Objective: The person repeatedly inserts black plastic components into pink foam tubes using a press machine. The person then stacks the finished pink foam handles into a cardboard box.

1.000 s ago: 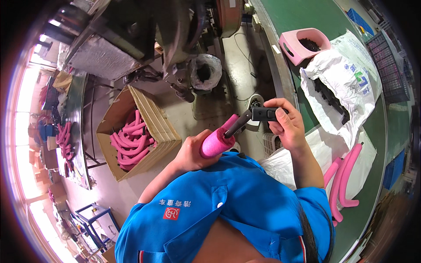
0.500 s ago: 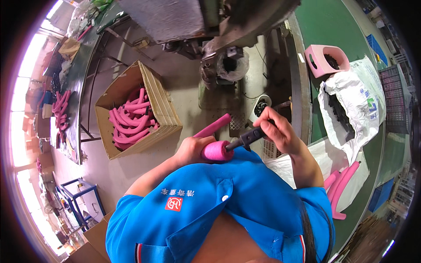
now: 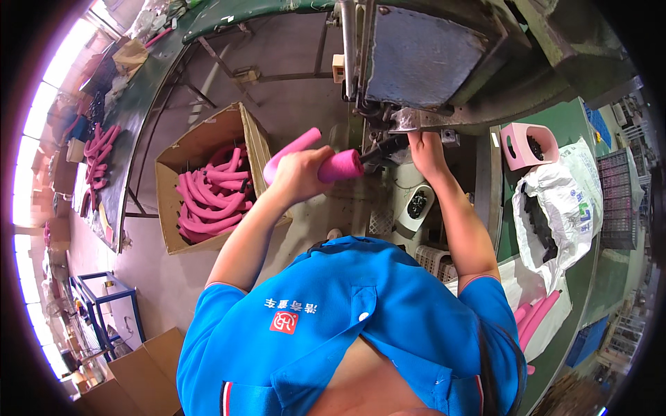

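Observation:
My left hand (image 3: pixel 300 175) is closed around a bent pink foam-covered tube (image 3: pixel 341 166), its open end turned toward the right. Out of that end sticks a black fitting (image 3: pixel 386 148), slanting up beneath the head of a machine (image 3: pixel 423 59). My right hand (image 3: pixel 429 154) is closed at the fitting's far end, right under the machine head. Its fingertips are partly hidden there, against the metal parts. Both arms reach forward from my body.
A cardboard box (image 3: pixel 260 149) full of pink foam tubes stands at left. On the right, a green table (image 3: pixel 510 187) bears a pink bin (image 3: pixel 513 142) and a white sack (image 3: pixel 583 208) of black parts. A white container (image 3: pixel 409 220) with small black pieces sits below my right forearm.
Both hands have moved forward, away from my chest, carrying the pink tube and black fitting up to the machine head. The view has shifted, so the machine appears farther right.

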Demonstrator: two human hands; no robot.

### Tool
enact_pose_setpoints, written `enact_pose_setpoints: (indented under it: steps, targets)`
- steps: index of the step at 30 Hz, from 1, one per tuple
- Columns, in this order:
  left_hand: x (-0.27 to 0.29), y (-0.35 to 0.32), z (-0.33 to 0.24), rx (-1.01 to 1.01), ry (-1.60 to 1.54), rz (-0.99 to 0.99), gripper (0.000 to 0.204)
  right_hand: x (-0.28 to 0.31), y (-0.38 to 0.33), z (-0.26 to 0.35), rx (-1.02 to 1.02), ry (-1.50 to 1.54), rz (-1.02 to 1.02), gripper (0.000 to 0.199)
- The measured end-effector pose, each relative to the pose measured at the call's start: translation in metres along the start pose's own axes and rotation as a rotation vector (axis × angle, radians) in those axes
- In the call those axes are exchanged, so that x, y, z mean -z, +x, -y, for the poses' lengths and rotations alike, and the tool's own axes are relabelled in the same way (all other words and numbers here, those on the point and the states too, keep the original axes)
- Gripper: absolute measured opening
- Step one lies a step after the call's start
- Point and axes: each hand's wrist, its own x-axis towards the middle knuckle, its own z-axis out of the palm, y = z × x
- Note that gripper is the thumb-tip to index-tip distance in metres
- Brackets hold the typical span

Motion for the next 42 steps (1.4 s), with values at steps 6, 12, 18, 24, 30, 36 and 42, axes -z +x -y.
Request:
enact_pose_setpoints:
  steps: [6,12,18,24,30,36,42]
  targets:
    - [-0.001,0.027,0.032,0.046,-0.05,0.113,0.039,-0.002,0.027,0.015,0.26,-0.185,0.043,0.019]
    - [-0.01,0.033,0.05,0.061,-0.323,0.239,0.044,-0.014,0.01,-0.002,0.132,-0.148,0.084,0.028]
    - [-0.002,0.022,0.036,0.01,-0.053,0.082,0.033,-0.018,0.007,-0.001,0.063,-0.279,0.07,0.031]
    - [0.003,0.044,0.049,-0.044,-0.041,0.154,0.035,-0.015,0.008,-0.013,0.063,-0.278,0.11,0.03]
    - [0.001,0.036,0.041,-0.012,-0.046,0.15,0.036,-0.01,0.009,0.005,0.11,-0.229,-0.021,0.021]
    - [-0.01,0.028,0.048,0.07,-0.04,0.185,0.036,-0.024,0.001,-0.004,-0.43,0.214,0.175,0.031]
    - [-0.016,0.03,0.052,0.12,-0.096,0.302,0.052,-0.001,0.027,-0.009,-0.883,0.807,0.512,0.029]
